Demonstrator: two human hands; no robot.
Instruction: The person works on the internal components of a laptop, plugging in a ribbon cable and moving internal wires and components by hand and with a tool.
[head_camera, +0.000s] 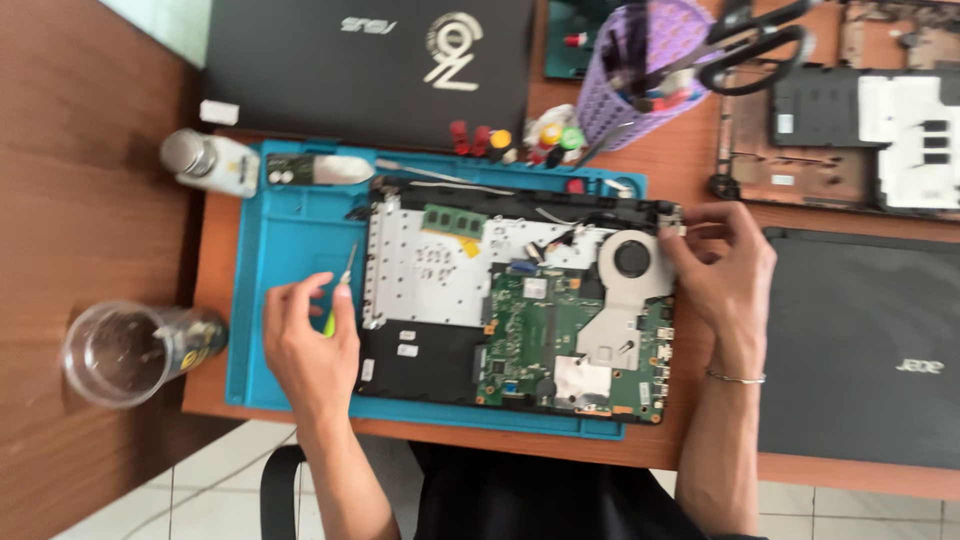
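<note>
Laptop, opened up with its circuit board, fan and silver metal plate bare, lies on the blue work mat between your two hands. Your left hand rests on the mat just beside the laptop's left edge, fingers curled around a small screwdriver with a yellow-green handle; its thin shaft points up and away from your grip. Your right hand sits at the laptop's far right corner, next to the round fan, with thumb and fingertips pressed together on a small part at that corner; what exactly they pinch is too small to tell. A thin bracelet circles that wrist. Left of your left hand, off the mat, stands a clear glass jar, and beyond it a small white bottle. Past your right hand lies a closed dark laptop, and further up a purple mesh cup holds scissors.
</note>
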